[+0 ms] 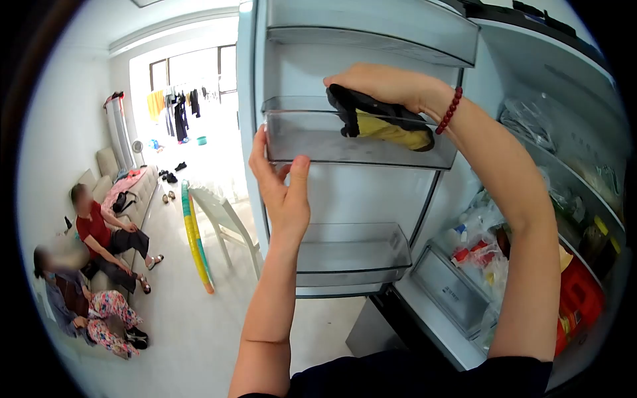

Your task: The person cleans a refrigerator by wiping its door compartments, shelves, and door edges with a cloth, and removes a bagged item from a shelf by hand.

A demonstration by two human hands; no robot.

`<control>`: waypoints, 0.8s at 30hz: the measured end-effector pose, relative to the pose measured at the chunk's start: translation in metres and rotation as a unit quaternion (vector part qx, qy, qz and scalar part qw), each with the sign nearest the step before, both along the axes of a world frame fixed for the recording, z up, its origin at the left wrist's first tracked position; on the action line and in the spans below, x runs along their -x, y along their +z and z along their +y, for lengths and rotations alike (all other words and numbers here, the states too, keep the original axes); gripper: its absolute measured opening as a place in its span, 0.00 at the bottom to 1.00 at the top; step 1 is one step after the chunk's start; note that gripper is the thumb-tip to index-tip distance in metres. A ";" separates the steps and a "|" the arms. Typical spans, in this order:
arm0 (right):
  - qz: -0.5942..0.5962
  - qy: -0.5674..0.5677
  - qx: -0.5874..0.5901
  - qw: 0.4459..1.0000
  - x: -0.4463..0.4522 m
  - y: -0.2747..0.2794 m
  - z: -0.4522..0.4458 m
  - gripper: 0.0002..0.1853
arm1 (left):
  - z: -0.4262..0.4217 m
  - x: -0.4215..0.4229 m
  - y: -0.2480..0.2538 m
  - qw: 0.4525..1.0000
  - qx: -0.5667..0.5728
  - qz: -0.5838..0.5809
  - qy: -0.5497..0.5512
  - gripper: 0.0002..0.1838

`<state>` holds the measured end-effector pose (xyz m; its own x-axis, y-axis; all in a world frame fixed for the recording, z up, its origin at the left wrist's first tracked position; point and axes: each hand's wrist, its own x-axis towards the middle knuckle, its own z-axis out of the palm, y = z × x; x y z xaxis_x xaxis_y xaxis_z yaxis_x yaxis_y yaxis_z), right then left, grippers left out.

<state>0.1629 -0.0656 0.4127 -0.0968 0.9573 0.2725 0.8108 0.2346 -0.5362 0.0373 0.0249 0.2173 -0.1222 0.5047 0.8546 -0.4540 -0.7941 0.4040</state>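
Cloth (pixel 385 126): black and yellow, the yellow in a broad area amid black. Bracelet (pixel 450 111): dark red beads. Sleeve (pixel 517 373): very dark, near black. Refrigerator door (pixel 352 196): pale grey-blue; door bin (pixel 298 142) clear, greyish, with a darker lower edge. Bright red package (pixel 572 298) at right; bottle cap (pixel 601 225) yellow. Hoop (pixel 193 247): banded yellow, green-blue and orange. Chair (pixel 229 215) white, floor (pixel 182 338) pale. Seated person's top (pixel 94 232) red; second person's trousers (pixel 116 313) floral, pink-red and blue on light ground. Sofa (pixel 107 164) beige, cloth on it (pixel 131 180) pink. Hanging garments (pixel 180 119): yellow, dark tones. Basin (pixel 202 140): teal.
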 end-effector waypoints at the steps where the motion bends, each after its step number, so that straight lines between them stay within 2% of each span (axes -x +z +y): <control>1: -0.018 -0.003 -0.041 0.999 -0.005 0.000 -0.012 0.24 | 0.000 0.000 0.000 1.000 0.000 0.002 0.006 0.38; 3: -0.055 -0.014 -0.118 0.991 -0.014 -0.002 -0.036 0.24 | 0.001 -0.001 -0.004 1.000 0.003 0.008 0.014 0.38; 6: -0.040 0.049 -0.335 0.940 -0.035 -0.011 -0.050 0.23 | -0.004 -0.001 -0.001 0.999 0.018 -0.004 -0.030 0.36; 9: 0.019 0.049 -0.410 0.911 -0.055 -0.006 -0.072 0.24 | 0.001 -0.005 -0.001 0.999 0.032 -0.004 -0.003 0.36; 10: -0.153 0.010 -0.559 0.815 -0.058 -0.007 -0.067 0.20 | -0.003 -0.005 0.001 0.999 0.051 0.003 -0.015 0.36; 13: -0.447 -0.040 -0.557 0.699 -0.066 -0.009 -0.059 0.18 | -0.010 -0.008 0.003 0.996 0.080 -0.014 -0.041 0.35; 15: -0.385 -0.047 -0.394 0.834 -0.067 -0.011 -0.064 0.23 | -0.013 -0.011 -0.002 0.990 0.111 -0.053 -0.076 0.34; 17: -0.316 -0.061 -0.210 0.923 -0.063 -0.004 -0.076 0.26 | -0.012 -0.016 -0.014 0.973 0.162 -0.103 -0.128 0.32; 18: -0.338 -0.125 -0.120 0.925 -0.059 0.002 -0.081 0.28 | -0.013 -0.018 -0.019 0.961 0.175 -0.073 -0.199 0.31; 21: -0.344 -0.122 -0.009 0.931 -0.087 0.013 -0.048 0.30 | -0.035 -0.040 -0.019 0.898 0.208 0.035 -0.386 0.28; 22: -0.386 -0.141 0.055 0.910 -0.090 0.012 -0.034 0.28 | -0.047 -0.046 -0.007 0.874 0.197 0.079 -0.438 0.27; 24: -0.459 -0.184 0.182 0.850 -0.085 0.012 -0.009 0.25 | -0.056 -0.057 0.015 0.822 0.208 0.085 -0.523 0.27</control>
<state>0.2477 -0.0747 0.4248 0.2148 0.9736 -0.0770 0.9093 -0.1705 0.3796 0.0940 -0.0315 0.2321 0.6681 0.5101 0.5417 -0.7094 0.2171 0.6706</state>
